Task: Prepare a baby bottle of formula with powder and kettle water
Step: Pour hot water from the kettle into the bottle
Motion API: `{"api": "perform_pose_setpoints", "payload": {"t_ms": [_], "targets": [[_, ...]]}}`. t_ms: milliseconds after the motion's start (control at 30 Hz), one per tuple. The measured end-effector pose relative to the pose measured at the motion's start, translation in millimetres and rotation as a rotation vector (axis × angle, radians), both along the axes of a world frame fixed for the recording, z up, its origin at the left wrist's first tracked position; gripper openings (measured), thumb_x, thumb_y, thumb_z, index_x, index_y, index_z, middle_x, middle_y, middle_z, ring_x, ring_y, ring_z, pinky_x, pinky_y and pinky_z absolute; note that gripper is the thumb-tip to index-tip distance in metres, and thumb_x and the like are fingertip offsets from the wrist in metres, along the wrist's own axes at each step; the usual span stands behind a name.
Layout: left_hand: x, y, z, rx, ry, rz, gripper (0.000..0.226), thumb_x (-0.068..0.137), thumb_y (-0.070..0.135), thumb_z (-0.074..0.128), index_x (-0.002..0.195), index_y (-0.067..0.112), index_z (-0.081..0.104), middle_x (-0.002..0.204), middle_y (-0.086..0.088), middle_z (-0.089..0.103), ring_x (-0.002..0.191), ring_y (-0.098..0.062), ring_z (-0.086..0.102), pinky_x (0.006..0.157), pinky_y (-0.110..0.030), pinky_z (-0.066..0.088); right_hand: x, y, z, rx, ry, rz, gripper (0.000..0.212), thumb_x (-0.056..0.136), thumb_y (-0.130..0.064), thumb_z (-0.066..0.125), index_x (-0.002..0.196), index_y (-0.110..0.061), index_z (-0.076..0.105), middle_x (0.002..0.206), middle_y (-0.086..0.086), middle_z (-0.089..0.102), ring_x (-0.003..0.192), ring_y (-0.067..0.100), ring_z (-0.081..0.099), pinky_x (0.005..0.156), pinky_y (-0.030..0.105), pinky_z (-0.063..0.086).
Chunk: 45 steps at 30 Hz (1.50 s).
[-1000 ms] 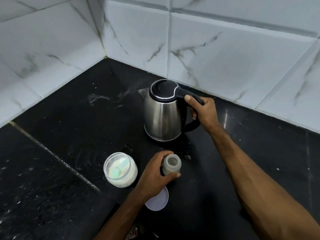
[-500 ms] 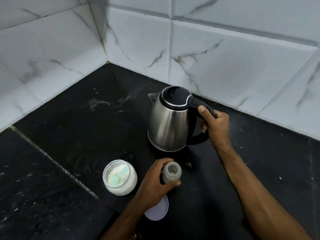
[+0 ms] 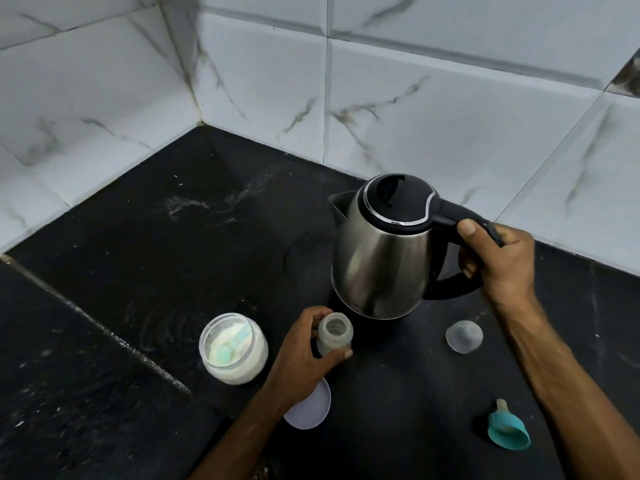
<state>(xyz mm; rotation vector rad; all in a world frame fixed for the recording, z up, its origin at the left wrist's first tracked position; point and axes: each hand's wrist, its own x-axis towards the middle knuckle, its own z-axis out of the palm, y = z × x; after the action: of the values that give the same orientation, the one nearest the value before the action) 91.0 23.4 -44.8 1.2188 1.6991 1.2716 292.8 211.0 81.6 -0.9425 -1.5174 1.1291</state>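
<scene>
A steel kettle (image 3: 377,258) with a black lid hangs just above the black counter (image 3: 138,271), its spout pointing left. My right hand (image 3: 498,261) grips its black handle. In front of the kettle stands a small uncapped baby bottle (image 3: 334,336), and my left hand (image 3: 304,358) curls round it from the left. An open glass jar (image 3: 233,353) of white powder with a pale green scoop inside stands left of the bottle.
A white round lid (image 3: 310,407) lies under my left wrist. A clear dome cap (image 3: 463,336) and a teal nipple ring (image 3: 507,431) lie to the right. White marble-tiled walls (image 3: 415,98) close the corner behind.
My right hand has lifted the kettle off the counter and brought it nearer the bottle. The view has dropped, showing the cap and teal ring. My left hand stays on the bottle.
</scene>
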Motion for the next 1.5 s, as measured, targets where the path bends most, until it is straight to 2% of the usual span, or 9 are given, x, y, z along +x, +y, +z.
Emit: {"api": "perform_pose_setpoints", "payload": {"t_ms": [233,500,600,667,800,1067,1200,1367,1500], "targets": [[-5,6,6,0.020,0.008,0.073,0.056,0.073,0.022,0.086,0.118,0.025,0.053,0.114,0.012,0.065,0.107,-0.009,0.064,0.091,-0.027,0.051,34,-13,2,0.048,-0.082,-0.019,0.064,0.077,-0.065,0.072,0.048,-0.013,0.049,0.038,0.002,0.044,0.035,0.015,0.036,0.041,0.021,0.031],[-4,11,10,0.027,-0.017,0.195,0.053,0.074,0.025,0.084,0.118,0.028,0.054,0.115,0.015,0.064,0.109,-0.007,0.062,0.094,-0.035,0.052,46,-25,6,0.096,-0.152,0.049,0.060,0.078,-0.063,0.071,0.048,-0.017,0.050,0.039,0.000,0.045,0.035,0.011,0.036,0.040,0.021,0.032],[-6,12,15,0.030,-0.016,0.215,0.054,0.074,0.026,0.083,0.118,0.031,0.053,0.115,0.017,0.063,0.109,-0.006,0.061,0.094,-0.034,0.052,46,-29,9,0.114,-0.178,0.072,0.057,0.079,-0.058,0.071,0.047,-0.017,0.049,0.039,-0.001,0.044,0.036,0.008,0.035,0.040,0.018,0.032],[-7,13,18,0.026,-0.020,0.224,0.054,0.074,0.026,0.083,0.119,0.032,0.053,0.116,0.017,0.062,0.110,-0.005,0.060,0.094,-0.032,0.052,46,-29,12,0.125,-0.197,0.087,0.053,0.078,-0.053,0.071,0.047,-0.016,0.048,0.039,-0.001,0.042,0.037,0.010,0.035,0.040,0.022,0.031],[-8,13,18,-0.007,-0.013,0.222,0.056,0.075,0.027,0.083,0.121,0.034,0.051,0.119,0.018,0.061,0.112,-0.003,0.058,0.096,-0.029,0.051,44,-30,13,0.146,-0.243,0.109,0.054,0.077,-0.050,0.071,0.049,-0.011,0.046,0.041,0.009,0.040,0.038,0.010,0.033,0.041,0.026,0.029],[-3,10,15,-0.033,-0.010,0.211,0.056,0.076,0.023,0.083,0.122,0.027,0.051,0.119,0.014,0.061,0.111,-0.004,0.059,0.098,-0.031,0.051,44,-30,13,0.163,-0.307,0.143,0.067,0.074,-0.055,0.073,0.049,-0.001,0.043,0.043,0.012,0.040,0.039,0.010,0.033,0.040,0.022,0.029],[-6,12,25,-0.039,-0.015,0.219,0.058,0.076,0.024,0.083,0.124,0.028,0.050,0.122,0.012,0.060,0.114,-0.009,0.058,0.099,-0.031,0.050,43,-31,13,0.163,-0.329,0.147,0.073,0.073,-0.058,0.073,0.050,0.005,0.042,0.046,0.018,0.039,0.041,0.011,0.031,0.041,0.026,0.027],[-9,15,38,-0.021,-0.009,0.226,0.057,0.077,0.021,0.082,0.125,0.026,0.052,0.123,0.009,0.060,0.114,-0.011,0.058,0.100,-0.032,0.050,42,-32,18,0.158,-0.338,0.146,0.078,0.071,-0.063,0.074,0.051,0.006,0.042,0.046,0.017,0.038,0.041,0.009,0.030,0.040,0.023,0.027],[-9,16,43,-0.004,-0.008,0.219,0.056,0.076,0.022,0.082,0.123,0.028,0.052,0.122,0.011,0.060,0.113,-0.007,0.058,0.097,-0.025,0.049,40,-33,23,0.157,-0.342,0.149,0.085,0.068,-0.072,0.073,0.051,0.005,0.041,0.046,0.015,0.037,0.041,0.009,0.030,0.041,0.024,0.028]]}}
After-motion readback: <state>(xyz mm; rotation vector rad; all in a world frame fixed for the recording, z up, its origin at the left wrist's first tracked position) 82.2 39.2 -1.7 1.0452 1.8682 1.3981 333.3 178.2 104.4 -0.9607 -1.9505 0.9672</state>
